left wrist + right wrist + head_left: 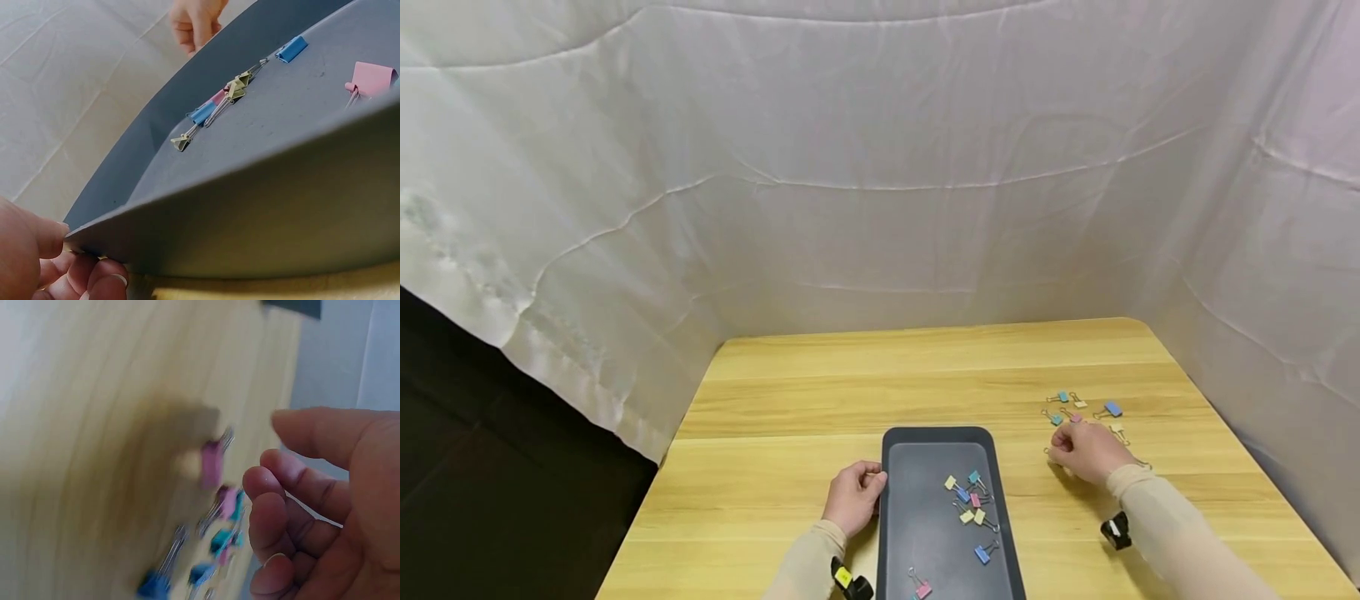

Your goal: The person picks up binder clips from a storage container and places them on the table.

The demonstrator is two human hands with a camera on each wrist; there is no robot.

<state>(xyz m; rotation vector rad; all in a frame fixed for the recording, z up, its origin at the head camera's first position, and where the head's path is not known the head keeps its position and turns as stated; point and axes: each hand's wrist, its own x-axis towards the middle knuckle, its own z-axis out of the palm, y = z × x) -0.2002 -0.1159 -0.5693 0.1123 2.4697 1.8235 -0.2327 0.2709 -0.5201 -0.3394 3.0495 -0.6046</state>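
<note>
A dark grey tray [913, 517] lies on the wooden table with several binder clips inside, among them a blue clip [983, 554] and a pink clip [922, 589]. My left hand [853, 500] grips the tray's left rim, thumb on top and fingers beneath it in the left wrist view. Over the right part of the table is my right hand [1090, 454], beside a loose group of binder clips. Its thumb and loosely bent fingers [269, 515] stand apart with nothing between them. Near them in the right wrist view lies a pink clip [212, 464].
Beyond the right hand, a blue clip [1113, 409], a teal clip [1063, 397] and a few more are scattered on the table [820, 392]. Pale cloth [880, 233] hangs behind the table and along its sides.
</note>
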